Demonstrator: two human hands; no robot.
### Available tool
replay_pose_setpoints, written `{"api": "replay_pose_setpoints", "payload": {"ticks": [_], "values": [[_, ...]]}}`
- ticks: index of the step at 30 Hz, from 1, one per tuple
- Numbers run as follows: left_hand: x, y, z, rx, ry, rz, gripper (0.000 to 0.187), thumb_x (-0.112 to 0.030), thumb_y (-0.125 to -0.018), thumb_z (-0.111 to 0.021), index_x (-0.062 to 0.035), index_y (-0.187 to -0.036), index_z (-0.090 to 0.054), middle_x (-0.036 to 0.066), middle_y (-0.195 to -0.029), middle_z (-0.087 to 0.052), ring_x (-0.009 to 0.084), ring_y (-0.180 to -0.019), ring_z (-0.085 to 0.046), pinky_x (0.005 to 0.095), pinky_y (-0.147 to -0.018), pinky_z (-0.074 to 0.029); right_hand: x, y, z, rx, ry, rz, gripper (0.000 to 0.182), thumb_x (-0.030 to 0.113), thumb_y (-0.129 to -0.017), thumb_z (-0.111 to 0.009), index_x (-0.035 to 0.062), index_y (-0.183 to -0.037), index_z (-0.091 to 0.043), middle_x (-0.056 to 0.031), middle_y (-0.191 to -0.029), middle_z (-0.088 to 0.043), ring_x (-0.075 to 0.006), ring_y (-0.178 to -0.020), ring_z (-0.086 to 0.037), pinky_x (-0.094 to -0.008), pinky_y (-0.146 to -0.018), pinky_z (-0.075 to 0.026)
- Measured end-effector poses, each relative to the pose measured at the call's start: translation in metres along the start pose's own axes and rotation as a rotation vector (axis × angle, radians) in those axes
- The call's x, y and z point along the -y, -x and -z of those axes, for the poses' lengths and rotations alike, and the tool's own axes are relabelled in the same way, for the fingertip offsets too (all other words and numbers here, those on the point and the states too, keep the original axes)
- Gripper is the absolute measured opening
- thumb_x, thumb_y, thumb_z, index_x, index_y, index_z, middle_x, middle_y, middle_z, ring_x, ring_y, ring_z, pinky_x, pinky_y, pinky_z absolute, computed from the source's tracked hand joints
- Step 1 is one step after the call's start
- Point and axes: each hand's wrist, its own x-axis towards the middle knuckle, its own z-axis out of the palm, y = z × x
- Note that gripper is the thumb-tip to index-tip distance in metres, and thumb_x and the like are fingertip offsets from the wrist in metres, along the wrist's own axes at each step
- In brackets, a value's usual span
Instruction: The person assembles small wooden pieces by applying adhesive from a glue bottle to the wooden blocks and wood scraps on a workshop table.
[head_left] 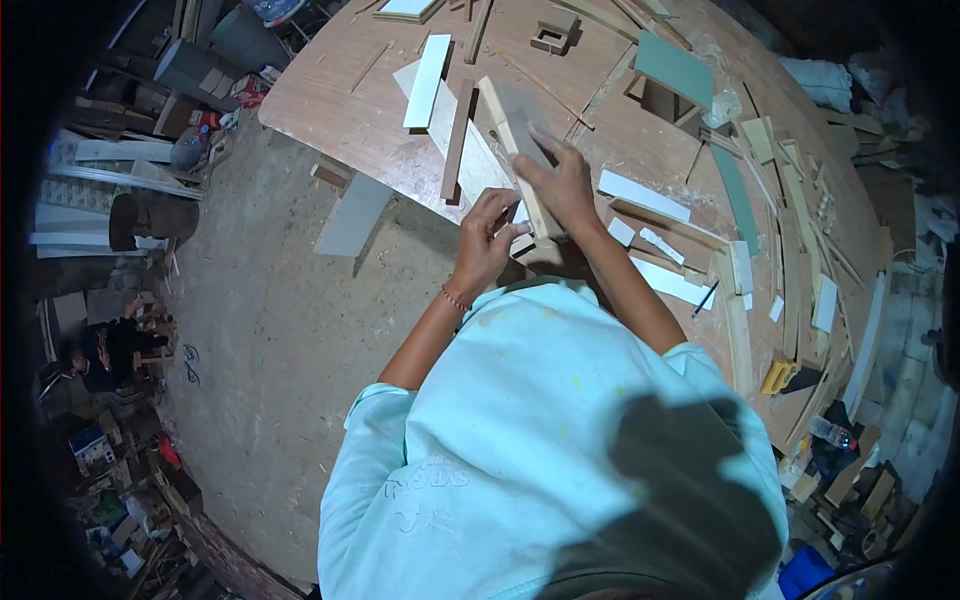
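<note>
Near the table's front edge, my right hand (562, 180) grips a wooden frame-like piece (508, 130) with a pale edge strip and a greyish panel, its thumb on the near side. The piece stands tilted over the table (340, 90). My left hand (487, 235) is at its lower end, fingers bent and pinched together near a small light bit that I cannot make out. Left of the piece lie a dark wooden strip (459, 140) and a white strip (428, 82). To the right of my right hand are a white-faced board (645, 195) and a pencil (705, 299).
A green-topped wooden piece (674, 70) stands at the table's back right, with a small square block (552, 32) left of it. Long strips and a yellow-handled saw (777, 376) lie at right. A person (105, 350) sits at far left.
</note>
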Motion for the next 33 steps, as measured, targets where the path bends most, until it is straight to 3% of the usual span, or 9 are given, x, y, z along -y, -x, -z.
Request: {"api": "replay_pose_setpoints", "payload": {"ticks": [5,7,12,18,21,26,29,30,33], "values": [[-0.001,-0.006,0.003,-0.1,0.022,-0.019,0.034,0.004,-0.066,-0.059,0.0037,-0.099,-0.052,0.006,-0.091,-0.048,0.0104,-0.074,-0.048,0.02,-0.06,-0.04,0.017,0.024,0.002,-0.016,0.025,0.039,0.059,0.035,-0.064,-0.067,0.0066,-0.113,-0.052,-0.0229,-0.104,-0.047,-0.0344,-0.098,-0.049,-0.0378,-0.085,-0.039],[0.004,-0.005,0.013,-0.021,-0.067,0.06,0.036,0.006,-0.065,-0.058,0.0037,-0.1,-0.051,0.006,-0.092,-0.049,0.0108,-0.077,-0.049,0.0202,-0.062,-0.042,0.023,0.032,0.003,-0.016,0.188,0.218,0.055,0.029,-0.066,-0.066,0.0056,-0.113,-0.052,-0.0226,-0.106,-0.052,-0.032,-0.103,-0.05,-0.0343,-0.086,-0.039],[-0.017,0.003,0.009,0.051,0.048,0.035,0.036,0.007,-0.068,-0.055,0.0001,-0.103,-0.052,0.007,-0.099,-0.048,0.0131,-0.092,-0.049,0.0226,-0.076,-0.045,0.013,-0.014,0.005,-0.061,0.283,-0.048,0.052,0.028,-0.065,-0.067,0.0025,-0.108,-0.054,-0.0211,-0.11,-0.052,-0.0293,-0.103,-0.051,-0.032,-0.088,-0.038],[0.0,-0.002,0.013,-0.035,0.099,0.06,0.036,0.008,-0.07,-0.053,-0.0015,-0.104,-0.052,0.006,-0.1,-0.047,0.0143,-0.096,-0.048,0.0265,-0.083,-0.045,0.028,0.002,0.025,-0.016,0.054,0.104,0.059,0.035,-0.062,-0.068,0.0068,-0.111,-0.053,-0.0202,-0.112,-0.048,-0.0306,-0.104,-0.048,-0.0363,-0.087,-0.039],[0.006,-0.008,0.012,-0.057,0.201,0.097,0.034,0.007,-0.07,-0.054,0.0001,-0.102,-0.052,0.006,-0.099,-0.047,0.014,-0.093,-0.049,0.0258,-0.08,-0.046,0.032,0.028,0.009,0.069,0.009,0.242,0.058,0.031,-0.06,-0.069,0.0072,-0.111,-0.054,-0.0194,-0.113,-0.047,-0.0306,-0.105,-0.047,-0.0358,-0.088,-0.038],[-0.013,0.006,0.006,0.02,0.015,0.041,0.028,0.007,-0.069,-0.054,0.003,-0.097,-0.051,0.007,-0.094,-0.046,0.0133,-0.086,-0.049,0.0228,-0.073,-0.045,0.019,-0.002,0.007,0.046,0.05,-0.056,0.056,0.028,-0.064,-0.068,0.0032,-0.112,-0.052,-0.0214,-0.114,-0.048,-0.0288,-0.109,-0.046,-0.0337,-0.089,-0.037],[-0.009,-0.001,0.005,-0.048,0.021,0.053,0.028,0.008,-0.068,-0.055,0.0032,-0.095,-0.051,0.007,-0.092,-0.047,0.0125,-0.085,-0.049,0.0216,-0.071,-0.044,0.024,0.019,0.008,0.05,0.123,0.063,0.057,0.029,-0.064,-0.068,0.0025,-0.112,-0.052,-0.0217,-0.111,-0.05,-0.0292,-0.105,-0.048,-0.0331,-0.087,-0.039],[0.0,-0.005,0.006,-0.101,0.124,0.05,0.028,0.008,-0.067,-0.055,0.0033,-0.094,-0.052,0.007,-0.089,-0.048,0.012,-0.082,-0.049,0.0208,-0.067,-0.043,0.026,0.032,0.005,0.035,0.16,0.253,0.057,0.028,-0.064,-0.068,0.0022,-0.111,-0.052,-0.0205,-0.105,-0.052,-0.0296,-0.1,-0.051,-0.0327,-0.085,-0.04],[0.009,-0.008,0.019,-0.005,-0.165,0.007,0.027,0.01,-0.067,-0.054,0.0036,-0.093,-0.052,0.007,-0.088,-0.048,0.0116,-0.079,-0.049,0.0203,-0.065,-0.043,0.016,0.028,-0.001,0.117,0.12,0.142,0.059,0.037,-0.06,-0.067,0.0101,-0.111,-0.054,-0.023,-0.11,-0.046,-0.0349,-0.101,-0.048,-0.0388,-0.086,-0.04]]}}
